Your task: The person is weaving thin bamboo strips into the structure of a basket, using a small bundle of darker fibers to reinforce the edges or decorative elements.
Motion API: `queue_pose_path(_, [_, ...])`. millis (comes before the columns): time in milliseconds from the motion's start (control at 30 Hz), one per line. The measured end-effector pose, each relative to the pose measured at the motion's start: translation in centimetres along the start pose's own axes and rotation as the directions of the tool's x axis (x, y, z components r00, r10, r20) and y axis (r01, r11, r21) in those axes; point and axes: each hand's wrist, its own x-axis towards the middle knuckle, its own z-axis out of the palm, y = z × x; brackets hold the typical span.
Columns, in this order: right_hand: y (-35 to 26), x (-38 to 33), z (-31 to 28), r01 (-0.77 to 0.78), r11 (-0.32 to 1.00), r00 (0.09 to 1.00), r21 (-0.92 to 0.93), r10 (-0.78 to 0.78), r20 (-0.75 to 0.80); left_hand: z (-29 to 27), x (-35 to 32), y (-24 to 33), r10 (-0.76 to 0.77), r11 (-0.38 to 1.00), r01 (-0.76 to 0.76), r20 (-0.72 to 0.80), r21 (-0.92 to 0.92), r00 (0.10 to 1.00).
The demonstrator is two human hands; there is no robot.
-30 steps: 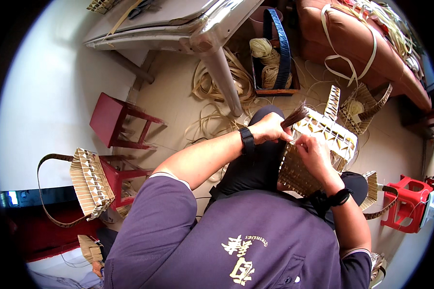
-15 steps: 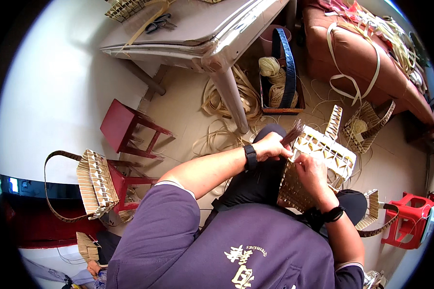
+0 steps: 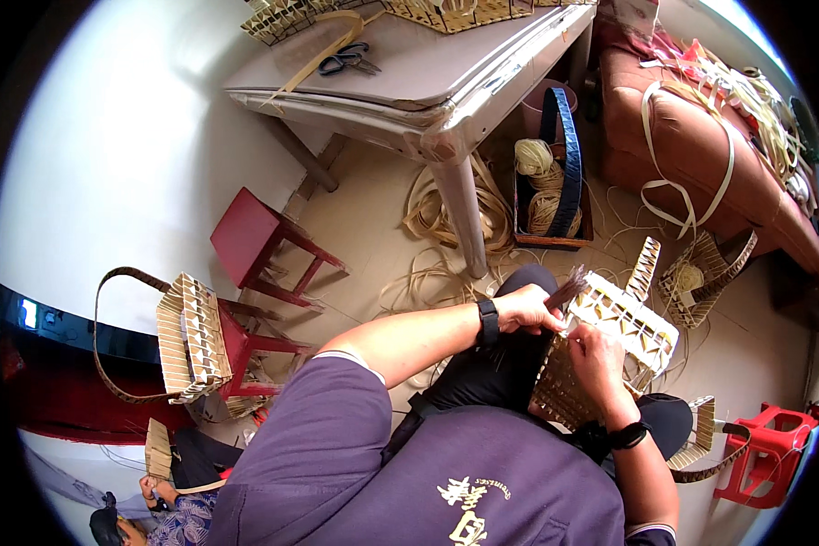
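Basket [image 3: 630,320] in pale and brown strips, zigzag-patterned, left fingers [image 3: 550,318] round dark strands [image 3: 569,288], right fingers [image 3: 582,342] pinched together beside its edge

The view has swung, so everything sits lower in the frame and much of it further right. At the top, more of the bench [image 3: 400,77] has come in, with the scissors [image 3: 348,60] now whole and a wide woven piece [image 3: 464,14] along the upper edge. The person's left hand [image 3: 525,309], right hand [image 3: 596,353] and the woven basket [image 3: 623,314] have slid downward too. At lower left, a co-worker's dark cap [image 3: 106,520] has appeared.
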Motion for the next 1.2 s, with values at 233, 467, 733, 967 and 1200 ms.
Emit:
queue_pose_path(233, [0.3, -0.3, 0.6, 0.035, 0.999, 0.999, -0.029, -0.034, 0.012, 3.2, 0.6, 1.2, 0.176, 0.846, 0.003, -0.284, 0.532, 0.943])
queue_pose_path(467, [-0.2, -0.3, 0.6, 0.044, 0.999, 0.999, -0.03, -0.043, 0.014, 2.6, 1.8, -0.4, 0.103, 0.95, -0.027, -0.229, 0.312, 0.968])
queue_pose_path(733, [-0.4, -0.1, 0.4, 0.055, 0.998, 0.998, -0.016, -0.055, -0.023, 0.1, 1.8, -1.2, -0.084, 0.965, 0.12, 0.159, -0.232, 0.984])
queue_pose_path(967, [-1.2, -0.1, -0.7, 0.048, 0.999, 0.999, -0.022, -0.049, -0.018, -1.4, 0.7, 1.0, -0.049, 0.989, 0.096, 0.373, -0.109, 0.926])
queue_pose_path(1200, [-1.4, -0.1, -0.6, 0.115, 0.993, 0.992, -0.037, -0.117, -0.052, -1.4, 0.2, 1.8, -0.069, 0.998, 0.071, 0.23, 0.002, 0.971])
